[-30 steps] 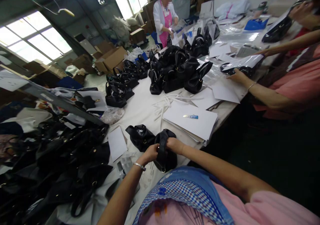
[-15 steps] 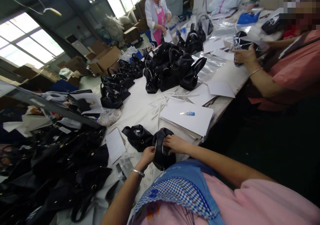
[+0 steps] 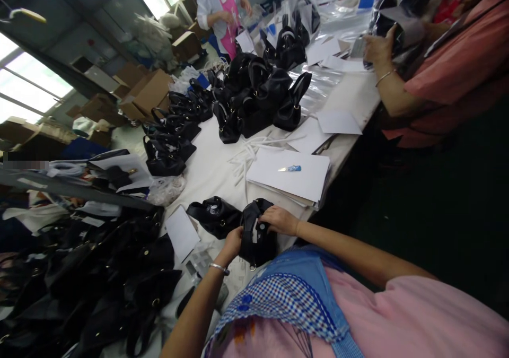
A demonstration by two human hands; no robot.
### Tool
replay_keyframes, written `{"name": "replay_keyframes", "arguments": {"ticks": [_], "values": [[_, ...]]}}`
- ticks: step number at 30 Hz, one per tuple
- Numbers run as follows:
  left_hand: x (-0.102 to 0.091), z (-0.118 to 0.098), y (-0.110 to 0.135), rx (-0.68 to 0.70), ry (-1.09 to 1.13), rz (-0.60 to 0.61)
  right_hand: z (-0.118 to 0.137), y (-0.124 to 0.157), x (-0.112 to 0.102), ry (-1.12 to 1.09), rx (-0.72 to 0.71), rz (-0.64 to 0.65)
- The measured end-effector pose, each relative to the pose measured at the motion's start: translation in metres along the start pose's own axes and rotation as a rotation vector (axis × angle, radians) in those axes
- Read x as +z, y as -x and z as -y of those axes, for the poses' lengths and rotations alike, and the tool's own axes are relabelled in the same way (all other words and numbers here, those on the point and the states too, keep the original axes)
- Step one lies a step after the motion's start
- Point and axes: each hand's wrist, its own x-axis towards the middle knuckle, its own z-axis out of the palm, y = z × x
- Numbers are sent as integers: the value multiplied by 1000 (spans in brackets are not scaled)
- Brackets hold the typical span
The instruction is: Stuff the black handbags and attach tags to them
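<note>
A black handbag [image 3: 254,244] stands at the table's near edge, close to my apron, its top partly open with something pale showing inside. My left hand [image 3: 234,243] grips the bag's left rim, fingers closed on it. On the opposite side, my right hand [image 3: 279,220] holds the other rim, fingertips at the opening. A second black handbag [image 3: 217,217] lies just left of the held one, touching or nearly touching it. Beyond my right hand, a small knife with a blue handle [image 3: 293,168] rests on a stack of white sheets [image 3: 306,185].
Many black handbags [image 3: 258,93] crowd the table's middle. White strips [image 3: 248,154] lie nearer. A dark pile of bags [image 3: 99,273] fills the left. One co-worker in orange [image 3: 433,93] handles a bag at right; another in a pink apron [image 3: 229,18] stands at the far side.
The bag's top has been spread wider between my hands, so more of its inside shows. The view has shifted a little; the co-worker at right still holds a wrapped bag.
</note>
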Motion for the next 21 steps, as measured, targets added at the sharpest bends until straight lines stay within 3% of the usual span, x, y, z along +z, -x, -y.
{"name": "replay_keyframes", "arguments": {"ticks": [7, 12, 16, 18, 21], "values": [[18, -5, 11, -8, 47, 226, 0, 10, 13, -23, -31, -96], [9, -6, 9, -18, 5, 208, 5, 8, 11, -41, -38, -121], [10, -5, 8, -18, -291, 322, 10, 14, 12, -38, -54, -48], [16, -3, 7, -31, -429, 308, 14, 15, 13, 4, -14, 19], [25, 0, 5, -87, -494, 184, 22, 12, 11, 69, 76, 116]]}}
